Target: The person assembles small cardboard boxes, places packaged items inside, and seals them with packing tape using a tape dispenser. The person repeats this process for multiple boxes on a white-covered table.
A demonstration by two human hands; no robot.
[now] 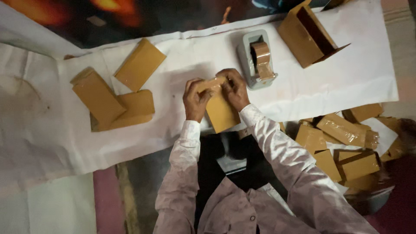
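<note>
A flat tan cardboard packet (221, 110) lies on the white sheet (65, 138) in front of me, and both my hands grip its far end. My left hand (196, 99) clasps the left corner with fingers curled over the top. My right hand (234, 89) presses the right corner, where a shiny strip of brown tape shows. A grey tape dispenser (256, 58) with a brown tape roll stands just right of my right hand.
Three tan packets lie to the left: one (139, 64) at the back, two overlapping ones (112, 106) nearer. An open cardboard box (306, 34) sits at the back right. A heap of taped packets (346, 147) fills a container at my right side.
</note>
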